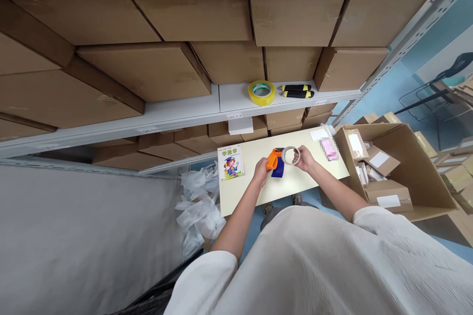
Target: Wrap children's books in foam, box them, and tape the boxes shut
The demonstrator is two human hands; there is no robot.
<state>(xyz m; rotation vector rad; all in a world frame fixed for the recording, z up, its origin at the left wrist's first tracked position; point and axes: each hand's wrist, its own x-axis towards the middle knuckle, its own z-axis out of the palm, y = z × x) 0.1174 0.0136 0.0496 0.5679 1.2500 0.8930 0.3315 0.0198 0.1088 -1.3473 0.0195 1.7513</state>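
Observation:
Over the pale table (254,192), my left hand (261,171) is closed around an orange and blue tape dispenser (274,159). Its dark blue part hangs below the orange body. Close on its right, my right hand (304,158) grips a cardboard tape core (289,155) by its right side. The ring looks like a bare or nearly used-up roll. Ring and dispenser overlap in the view, so I cannot tell whether they touch. Left of my hands lies a children's booklet (231,163) with a cartoon figure on its cover.
A yellow tape roll (261,92) and two black-yellow utility knives (297,91) lie on the shelf (185,108) of stacked cartons. At the right stands an open carton (428,182) holding small parcels. White plastic bags (201,204) lie left of the table. A pink item (328,149) is on it.

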